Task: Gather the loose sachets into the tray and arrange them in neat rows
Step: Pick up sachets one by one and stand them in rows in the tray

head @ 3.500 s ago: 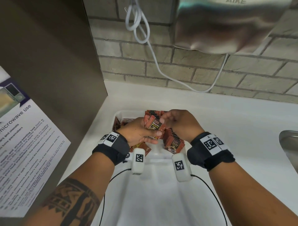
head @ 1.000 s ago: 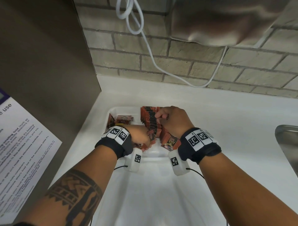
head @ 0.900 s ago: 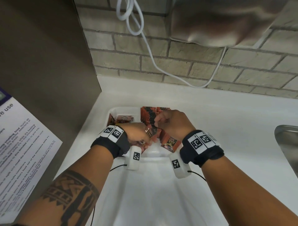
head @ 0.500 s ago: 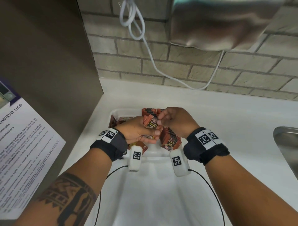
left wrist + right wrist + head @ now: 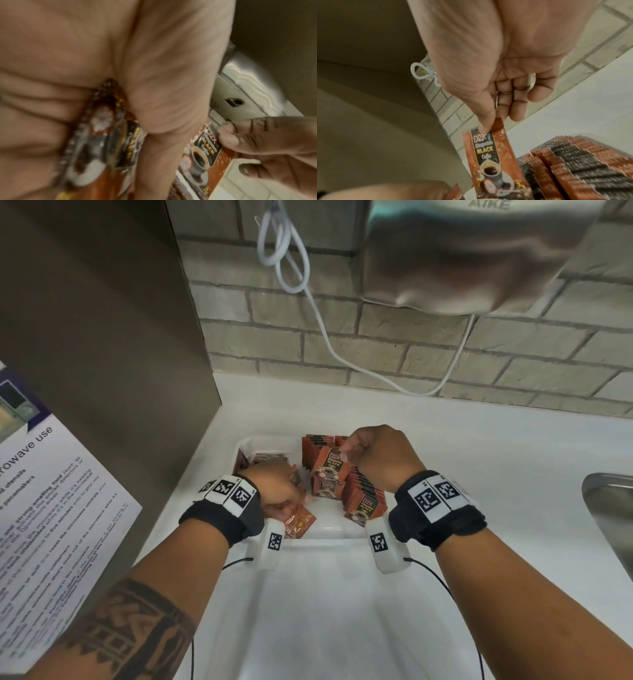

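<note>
Filing one sachet into rows: right hand pinching its top edge between thumb and forefinger, sachet hanging upright above the white tray on the counter, just left of the standing rows. Left hand curled round a small bundle of sachets at the tray's near left. Next, judged: lowering the sachet upright against a row, edges aligned, without toppling neighbours.

Shared kitchenette, microwave-use notice, wall hand dryer, sink
</note>
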`<state>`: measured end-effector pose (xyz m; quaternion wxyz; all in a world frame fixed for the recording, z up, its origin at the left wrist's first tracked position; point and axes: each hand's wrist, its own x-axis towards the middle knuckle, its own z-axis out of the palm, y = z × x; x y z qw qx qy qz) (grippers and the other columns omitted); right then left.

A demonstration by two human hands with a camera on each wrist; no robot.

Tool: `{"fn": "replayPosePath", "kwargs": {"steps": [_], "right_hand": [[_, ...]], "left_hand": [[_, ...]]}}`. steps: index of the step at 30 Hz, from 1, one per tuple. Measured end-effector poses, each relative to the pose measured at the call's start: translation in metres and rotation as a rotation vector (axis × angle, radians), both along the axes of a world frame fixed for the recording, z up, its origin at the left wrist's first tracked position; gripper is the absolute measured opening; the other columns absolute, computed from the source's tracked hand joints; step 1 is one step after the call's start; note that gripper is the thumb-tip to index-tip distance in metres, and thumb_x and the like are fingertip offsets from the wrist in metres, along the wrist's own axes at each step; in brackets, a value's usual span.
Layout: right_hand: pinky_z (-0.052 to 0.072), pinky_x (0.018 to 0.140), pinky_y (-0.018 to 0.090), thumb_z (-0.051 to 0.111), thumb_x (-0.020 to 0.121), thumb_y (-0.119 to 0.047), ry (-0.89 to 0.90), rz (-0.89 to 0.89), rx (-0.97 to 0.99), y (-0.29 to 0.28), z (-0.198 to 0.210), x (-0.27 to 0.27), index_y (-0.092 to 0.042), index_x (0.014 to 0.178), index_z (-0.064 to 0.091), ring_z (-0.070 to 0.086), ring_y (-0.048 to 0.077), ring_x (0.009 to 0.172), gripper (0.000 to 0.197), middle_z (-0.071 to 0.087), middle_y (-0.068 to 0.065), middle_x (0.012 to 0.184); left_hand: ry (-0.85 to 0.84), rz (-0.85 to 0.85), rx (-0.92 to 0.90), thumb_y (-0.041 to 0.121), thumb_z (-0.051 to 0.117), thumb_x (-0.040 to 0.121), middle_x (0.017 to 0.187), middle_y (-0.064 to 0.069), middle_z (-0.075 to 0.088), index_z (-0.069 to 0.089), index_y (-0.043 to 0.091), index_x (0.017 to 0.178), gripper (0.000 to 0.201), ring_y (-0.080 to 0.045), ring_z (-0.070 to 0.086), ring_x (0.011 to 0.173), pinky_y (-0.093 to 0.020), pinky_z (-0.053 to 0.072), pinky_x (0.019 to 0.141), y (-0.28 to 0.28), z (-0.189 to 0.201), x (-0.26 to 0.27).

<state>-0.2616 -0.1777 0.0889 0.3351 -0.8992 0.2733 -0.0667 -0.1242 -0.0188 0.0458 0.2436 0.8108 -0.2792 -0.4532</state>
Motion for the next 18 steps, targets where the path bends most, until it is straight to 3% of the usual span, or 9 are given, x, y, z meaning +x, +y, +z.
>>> {"fn": "replayPosePath", "kwargs": {"steps": [2, 3, 6, 8, 10, 13, 16, 18], "right_hand": [[0.037, 0.062, 0.009, 0.066, 0.09, -0.017, 0.048, 0.007, -0.009, 0.003, -0.006, 0.001, -0.025, 0.085, 0.074, 0.058, -0.002, 0.076, 0.013, 0.064, -0.019, 0.079], [0.04, 0.063, 0.012, 0.066, 0.088, -0.017, 0.073, 0.012, -0.019, 0.004, -0.01, 0.003, -0.027, 0.081, 0.075, 0.061, 0.001, 0.079, 0.016, 0.067, -0.016, 0.081], [0.05, 0.068, 0.019, 0.066, 0.083, -0.017, 0.167, -0.002, -0.063, 0.009, -0.028, 0.011, -0.036, 0.065, 0.071, 0.065, 0.004, 0.079, 0.027, 0.072, -0.013, 0.079], [0.053, 0.087, 0.032, 0.065, 0.079, -0.02, 0.209, -0.02, -0.115, 0.013, -0.036, 0.017, -0.037, 0.059, 0.07, 0.062, 0.012, 0.092, 0.027, 0.071, -0.01, 0.089], [0.05, 0.096, 0.04, 0.062, 0.081, -0.02, 0.262, -0.01, -0.147, 0.017, -0.037, 0.02, -0.034, 0.07, 0.074, 0.054, 0.021, 0.108, 0.022, 0.065, -0.002, 0.106], [0.048, 0.099, 0.042, 0.059, 0.087, -0.021, 0.332, 0.002, -0.211, 0.018, -0.038, 0.02, -0.022, 0.097, 0.078, 0.043, 0.026, 0.12, 0.021, 0.056, 0.004, 0.119], [0.046, 0.099, 0.039, 0.061, 0.089, -0.025, 0.331, 0.001, -0.201, 0.018, -0.042, 0.021, -0.023, 0.097, 0.078, 0.041, 0.026, 0.122, 0.02, 0.053, 0.003, 0.118], [0.045, 0.098, 0.037, 0.06, 0.089, -0.024, 0.329, 0.006, -0.188, 0.016, -0.045, 0.021, -0.024, 0.095, 0.079, 0.04, 0.026, 0.122, 0.019, 0.054, 0.001, 0.117]], "left_hand": [[-0.139, -0.065, 0.137, 0.024, 0.076, 0.089, 0.063, -0.005, 0.067, 0.068, 0.005, 0.085, 0.021, -0.015, 0.063, 0.051, -0.024, 0.055, 0.05, -0.001, 0.004, 0.0], [-0.172, -0.1, 0.177, 0.025, 0.075, 0.09, 0.063, -0.005, 0.067, 0.07, 0.003, 0.087, 0.023, -0.015, 0.061, 0.05, -0.023, 0.052, 0.049, -0.002, 0.004, -0.001], [-0.177, -0.185, 0.224, 0.031, 0.071, 0.092, 0.076, -0.008, 0.069, 0.073, -0.002, 0.101, 0.034, -0.021, 0.061, 0.061, -0.025, 0.053, 0.057, -0.011, 0.001, -0.005], [-0.145, -0.219, 0.221, 0.034, 0.072, 0.092, 0.078, -0.007, 0.069, 0.073, 0.0, 0.103, 0.036, -0.019, 0.061, 0.063, -0.022, 0.054, 0.055, -0.018, -0.002, -0.01], [-0.108, -0.246, 0.214, 0.033, 0.072, 0.093, 0.076, -0.005, 0.068, 0.072, 0.003, 0.104, 0.033, -0.016, 0.06, 0.06, -0.019, 0.052, 0.051, -0.024, -0.007, -0.015], [-0.097, -0.293, 0.218, 0.033, 0.068, 0.094, 0.078, -0.011, 0.071, 0.071, 0.0, 0.108, 0.036, -0.018, 0.059, 0.06, -0.022, 0.05, 0.055, -0.031, -0.014, -0.019], [-0.139, -0.338, 0.241, 0.035, 0.065, 0.095, 0.077, -0.01, 0.071, 0.071, -0.001, 0.114, 0.041, -0.016, 0.059, 0.055, -0.02, 0.048, 0.052, -0.035, -0.017, -0.022], [-0.124, -0.334, 0.238, 0.033, 0.067, 0.095, 0.075, -0.006, 0.07, 0.065, 0.003, 0.126, 0.043, -0.015, 0.059, 0.052, -0.019, 0.049, 0.049, -0.039, -0.018, -0.022]]}}
